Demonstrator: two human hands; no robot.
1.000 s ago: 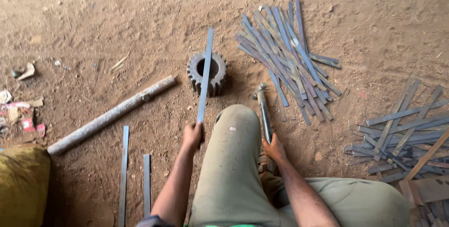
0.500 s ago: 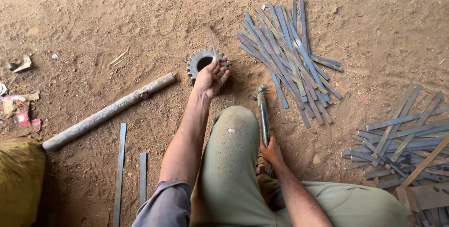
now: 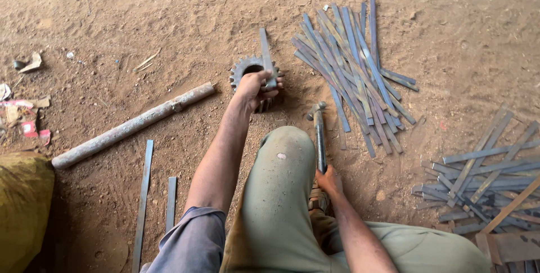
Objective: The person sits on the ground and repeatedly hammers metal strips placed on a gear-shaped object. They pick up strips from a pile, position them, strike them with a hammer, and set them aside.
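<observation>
**Strip set across the gear, hammer held low**

Left hand is closed around one flat metal strip, pressing its near end onto the toothed rim of the steel gear. The strip lies across the gear's bore and points away from the person, far end just past the gear, over the dirt floor.

Change from a second ago: the strip then lay long across the gear with the hand down near the knee. Half a second ago the hand covered the gear and the strip was hidden. Now the hand is at the gear itself and the strip shows beyond it. My reading: the strip is being positioned on the gear as an anvil-like rest.

Right hand is wrapped on the handle of a hammer, head resting near the ground beside the bent knee. It has hardly moved across the three pictures.

Around:
- loose pile of strips just right of the gear
- second heap of strips at far right
- long grey pipe to the left
- two single strips on the floor near the left sleeve
- yellow sack at the left edge
</observation>
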